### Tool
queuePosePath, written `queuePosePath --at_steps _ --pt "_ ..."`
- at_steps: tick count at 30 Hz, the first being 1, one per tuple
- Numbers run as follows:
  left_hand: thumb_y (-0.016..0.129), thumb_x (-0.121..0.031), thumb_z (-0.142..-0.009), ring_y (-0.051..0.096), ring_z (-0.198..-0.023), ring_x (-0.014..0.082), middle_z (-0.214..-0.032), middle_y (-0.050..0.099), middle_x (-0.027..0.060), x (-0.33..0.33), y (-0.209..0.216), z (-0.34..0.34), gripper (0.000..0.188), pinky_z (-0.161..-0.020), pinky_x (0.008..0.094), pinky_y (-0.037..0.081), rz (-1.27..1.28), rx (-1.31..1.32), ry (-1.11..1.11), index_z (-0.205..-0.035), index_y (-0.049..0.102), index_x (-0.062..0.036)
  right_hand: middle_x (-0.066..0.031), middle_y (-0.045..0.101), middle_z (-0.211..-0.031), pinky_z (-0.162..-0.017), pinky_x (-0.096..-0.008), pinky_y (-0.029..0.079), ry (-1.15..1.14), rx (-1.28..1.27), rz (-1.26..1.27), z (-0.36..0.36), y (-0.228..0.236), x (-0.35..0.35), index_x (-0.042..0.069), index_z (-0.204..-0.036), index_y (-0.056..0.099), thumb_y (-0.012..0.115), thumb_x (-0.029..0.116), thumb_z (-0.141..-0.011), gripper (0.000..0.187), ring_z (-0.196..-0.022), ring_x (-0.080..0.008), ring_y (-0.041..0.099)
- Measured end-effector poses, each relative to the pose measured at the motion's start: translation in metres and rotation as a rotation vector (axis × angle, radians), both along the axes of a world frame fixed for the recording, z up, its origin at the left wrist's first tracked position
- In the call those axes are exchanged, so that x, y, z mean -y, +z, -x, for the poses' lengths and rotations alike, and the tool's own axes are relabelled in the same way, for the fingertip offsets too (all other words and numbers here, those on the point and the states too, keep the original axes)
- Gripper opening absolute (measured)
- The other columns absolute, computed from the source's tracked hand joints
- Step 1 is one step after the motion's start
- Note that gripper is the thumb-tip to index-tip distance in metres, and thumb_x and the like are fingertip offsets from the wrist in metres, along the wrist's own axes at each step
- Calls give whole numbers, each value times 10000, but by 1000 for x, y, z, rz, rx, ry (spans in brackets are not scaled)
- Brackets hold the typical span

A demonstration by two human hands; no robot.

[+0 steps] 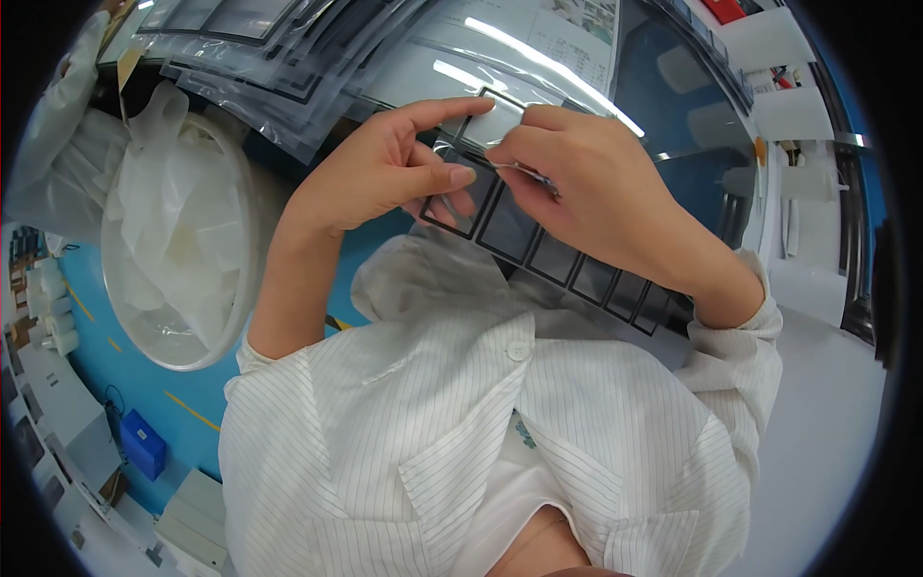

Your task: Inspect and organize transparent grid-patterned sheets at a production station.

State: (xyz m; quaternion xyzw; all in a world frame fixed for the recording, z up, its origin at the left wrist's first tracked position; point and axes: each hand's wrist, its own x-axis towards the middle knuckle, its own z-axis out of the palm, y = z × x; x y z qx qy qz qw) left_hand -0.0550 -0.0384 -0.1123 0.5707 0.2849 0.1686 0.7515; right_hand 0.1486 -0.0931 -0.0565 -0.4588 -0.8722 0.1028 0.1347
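Note:
A clear sheet with a row of black-bordered panels slants across the table edge in front of me. My left hand holds its left end, thumb on the near face and some fingers behind, showing through the clear film. The index finger reaches out along the far-left corner. My right hand is closed in a pinch over the sheet, on a slim silvery tool whose tip points toward the left thumb. The fingers hide most of this tool, so its exact kind is unclear.
At the left stands a white bin full of crumpled translucent film. Bagged sheets with black borders lie stacked at the far left of the table. Printed paper lies at the back. White trays line the right side; a blue box sits on the floor.

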Motion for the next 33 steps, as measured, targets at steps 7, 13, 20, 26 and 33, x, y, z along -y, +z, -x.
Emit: queuePosePath --at_steps 7,13,20,26,33 --pt "652 -113 -810 636 -578 79 -695 672 57 0 -1 0 627 -500 151 447 6 4 13 -1380 393 -88 -59 579 -743 -531 -305 455 -45 -3 42 -18 6 16 56 -865 654 670 16 -717 154 -609 -231 587" --pt "655 -118 -812 636 -576 78 -699 675 69 1 3 -1 623 -499 148 445 12 -18 22 -1378 396 -85 -57 579 -727 -525 -297 452 -115 28 82 -33 14 35 59 -871 657 679 13 -709 170 -601 -224 590" --pt "645 -117 -816 631 -564 81 -717 682 81 3 4 0 613 -500 150 441 30 -48 30 -1377 399 -84 -54 571 -709 -516 -288 443 -194 50 102 -51 18 59 59 -847 661 685 7 -700 158 -584 -217 579" --pt "636 -99 -809 610 -541 82 -697 671 83 4 10 -7 620 -500 156 442 5 -104 45 -1381 396 -89 -46 554 -680 -566 -303 416 -248 112 101 -72 26 78 68 -824 664 697 8 -688 153 -588 -209 533" --pt "649 -105 -809 608 -568 71 -710 677 74 0 8 -6 629 -536 186 482 10 -137 41 -1384 394 -111 -30 529 -649 -660 -307 389 -246 129 118 -96 28 97 60 -783 653 695 17 -692 109 -607 -193 521"
